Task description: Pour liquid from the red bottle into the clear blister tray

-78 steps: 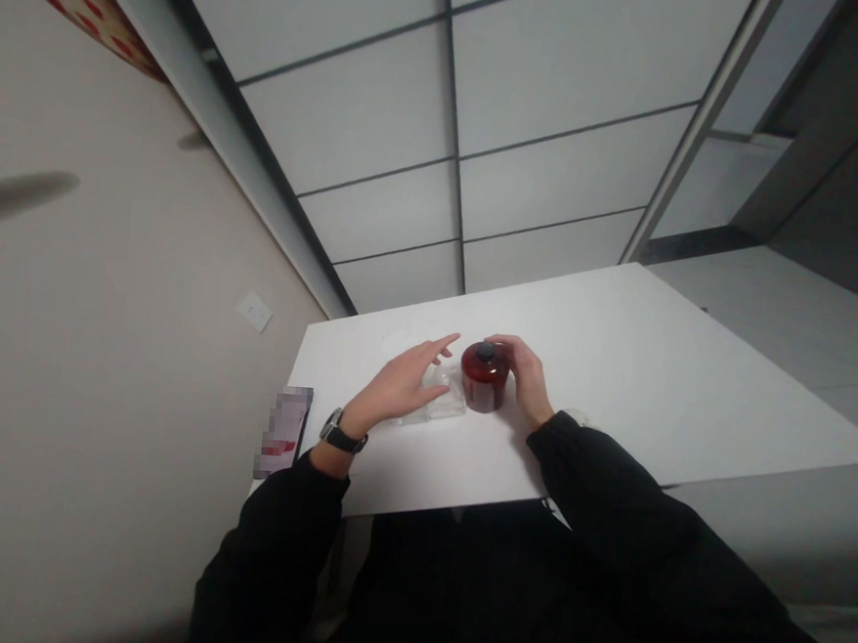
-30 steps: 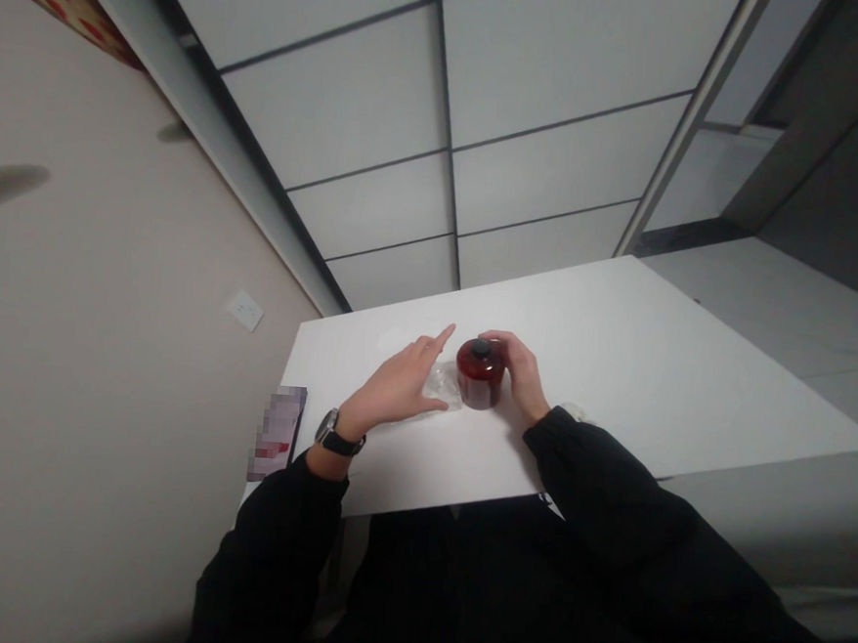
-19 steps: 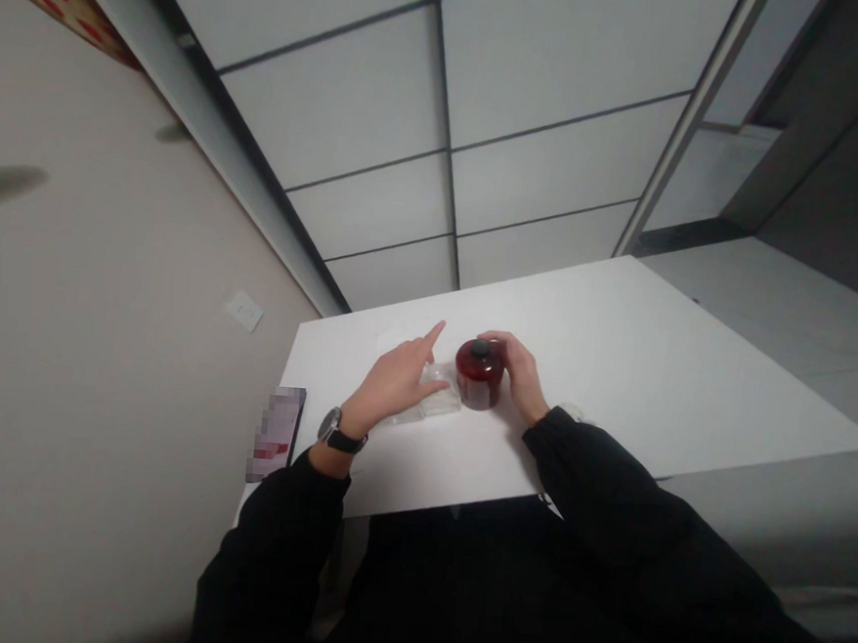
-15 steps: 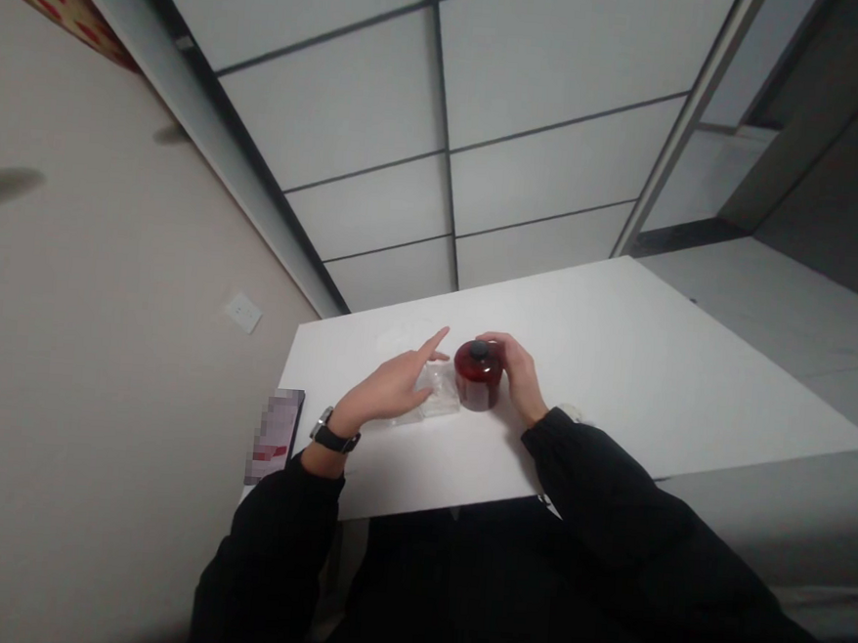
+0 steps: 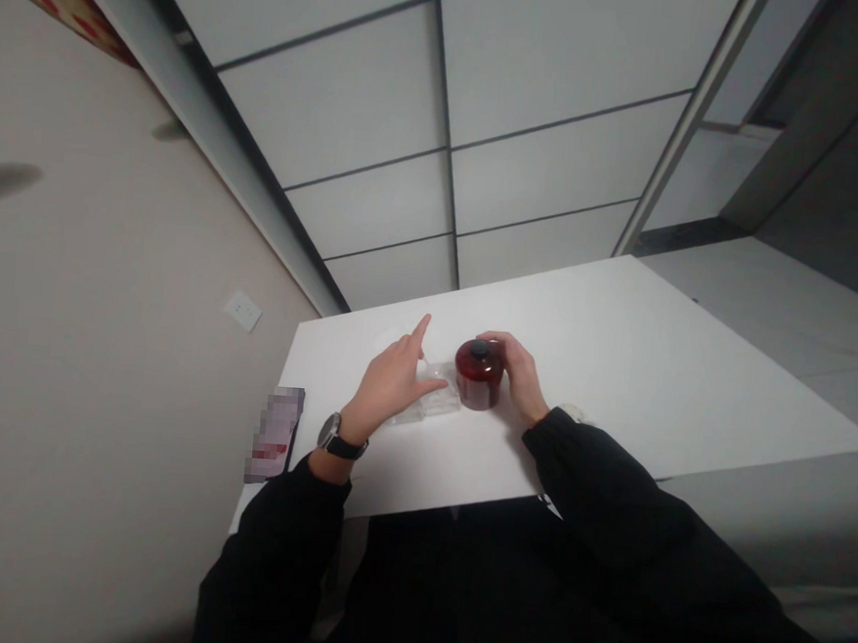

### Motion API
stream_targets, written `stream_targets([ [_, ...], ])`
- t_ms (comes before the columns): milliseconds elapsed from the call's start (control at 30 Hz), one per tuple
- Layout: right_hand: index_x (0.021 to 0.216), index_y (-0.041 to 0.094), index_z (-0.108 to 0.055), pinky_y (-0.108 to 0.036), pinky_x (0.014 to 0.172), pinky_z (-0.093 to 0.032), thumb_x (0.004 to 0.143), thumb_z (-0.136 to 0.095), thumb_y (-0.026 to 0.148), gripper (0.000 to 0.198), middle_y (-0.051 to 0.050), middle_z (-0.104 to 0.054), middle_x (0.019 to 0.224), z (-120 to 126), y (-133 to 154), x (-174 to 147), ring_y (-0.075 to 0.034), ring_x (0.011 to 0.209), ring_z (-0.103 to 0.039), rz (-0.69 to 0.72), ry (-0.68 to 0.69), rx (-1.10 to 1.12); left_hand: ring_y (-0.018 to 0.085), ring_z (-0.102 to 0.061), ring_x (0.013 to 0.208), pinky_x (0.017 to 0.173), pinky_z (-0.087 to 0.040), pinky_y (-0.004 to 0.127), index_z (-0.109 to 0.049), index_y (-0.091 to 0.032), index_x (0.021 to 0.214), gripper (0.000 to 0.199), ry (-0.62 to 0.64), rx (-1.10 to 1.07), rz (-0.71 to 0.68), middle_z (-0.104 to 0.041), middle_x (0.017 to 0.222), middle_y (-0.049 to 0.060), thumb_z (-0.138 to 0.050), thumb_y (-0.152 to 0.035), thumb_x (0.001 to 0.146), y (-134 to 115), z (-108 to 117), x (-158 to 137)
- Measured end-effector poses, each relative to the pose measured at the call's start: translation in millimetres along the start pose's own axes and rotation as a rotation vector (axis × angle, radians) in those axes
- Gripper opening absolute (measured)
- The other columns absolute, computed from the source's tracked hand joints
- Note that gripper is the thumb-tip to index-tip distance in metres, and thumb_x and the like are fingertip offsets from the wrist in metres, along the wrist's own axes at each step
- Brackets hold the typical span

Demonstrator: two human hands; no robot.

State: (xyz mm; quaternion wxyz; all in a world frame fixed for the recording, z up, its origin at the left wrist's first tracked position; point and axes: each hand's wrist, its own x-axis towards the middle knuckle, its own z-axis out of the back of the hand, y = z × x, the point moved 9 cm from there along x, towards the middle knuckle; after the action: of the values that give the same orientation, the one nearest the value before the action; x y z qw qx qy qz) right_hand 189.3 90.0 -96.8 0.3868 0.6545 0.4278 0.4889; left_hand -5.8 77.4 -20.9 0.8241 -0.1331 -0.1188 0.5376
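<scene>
Head view: right hand (image 5: pixel 519 375) grips lidded red jar (image 5: pixel 478 375), contents hidden.

Dim, soft indoor light, faint shadows, wide-angle stretching at edges.

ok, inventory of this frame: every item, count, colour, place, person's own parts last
table: 1, white, centre of view, set against the wall
jar: 1, dark red with a black knob on its lid, upright on the table near its front edge
clear plastic packet: 1, transparent, flat on the table just left of the jar
phone: 1, blurred out, at the table's left front corner
wall socket: 1, white, on the beige wall left of the table
wristwatch: 1, black strap, on the left wrist
left hand: 1, over the packet, forefinger raised
right hand: 1, cupped around the jar's right side
sleeves: 2, black
</scene>
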Motion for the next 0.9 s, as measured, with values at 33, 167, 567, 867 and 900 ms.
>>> stream_targets([
  [33, 0.101, 0.027, -0.074, -0.046, 0.097, -0.058, 0.093, -0.052, 0.084, 0.062, -0.007, -0.079, 0.104, 0.0, -0.2, 0.0, -0.029, 0.101, -0.072, -0.003, 0.0, 0.001, 0.03, -0.071, 0.109, 0.098, -0.056, 0.044, -0.025, -0.02, 0.169, 0.1, 0.015, 0.014, 0.03, -0.075, 0.114, 0.008, -0.082, -0.037, 0.088, 2.7, -1.4, 0.6],
  [167, 0.101, 0.026, -0.074, -0.045, 0.095, -0.058, 0.093, -0.052, 0.085, 0.063, -0.007, -0.079, 0.104, -1.2, -1.6, 0.1, -0.029, 0.101, -0.072, -0.016, 0.007, 0.01, 0.026, -0.073, 0.113, 0.104, -0.054, 0.04, -0.031, -0.024, 0.167, 0.087, 0.112, -0.156, -0.01, -0.077, 0.12, 0.007, -0.074, -0.02, 0.091, 3.2, -7.7, 0.1],
  [567, 0.1, 0.026, -0.075, -0.045, 0.101, -0.056, 0.091, -0.056, 0.085, 0.063, -0.006, -0.078, 0.104, -3.9, -6.4, 0.2, -0.028, 0.103, -0.071, -0.038, 0.043, 0.057, 0.031, -0.075, 0.114, 0.099, -0.055, 0.042, -0.037, -0.029, 0.163, 0.093, 0.016, -0.113, 0.136, -0.08, 0.113, 0.002, -0.087, -0.028, 0.086, 7.6, -9.0, -1.7],
  [867, 0.113, 0.028, -0.072, -0.043, 0.1, -0.06, 0.092, -0.048, 0.089, 0.068, -0.005, -0.079, 0.113, -14.6, -23.1, -5.1, -0.027, 0.107, -0.073, -0.108, 0.126, 0.117, 0.029, -0.075, 0.115, 0.098, -0.056, 0.041, -0.042, -0.031, 0.159, 0.084, 0.034, -0.101, 0.12, -0.079, 0.118, 0.001, -0.085, -0.029, 0.087, 6.8, -11.5, -2.3],
  [900, 0.114, 0.028, -0.072, -0.043, 0.099, -0.06, 0.092, -0.049, 0.089, 0.069, -0.005, -0.079, 0.114, -14.4, -23.9, -5.3, -0.027, 0.108, -0.073, -0.113, 0.125, 0.116, 0.029, -0.075, 0.116, 0.098, -0.056, 0.04, -0.042, -0.031, 0.159, 0.084, 0.034, -0.096, 0.123, -0.08, 0.118, 0.001, -0.085, -0.029, 0.087, 6.6, -11.8, -2.5],
])
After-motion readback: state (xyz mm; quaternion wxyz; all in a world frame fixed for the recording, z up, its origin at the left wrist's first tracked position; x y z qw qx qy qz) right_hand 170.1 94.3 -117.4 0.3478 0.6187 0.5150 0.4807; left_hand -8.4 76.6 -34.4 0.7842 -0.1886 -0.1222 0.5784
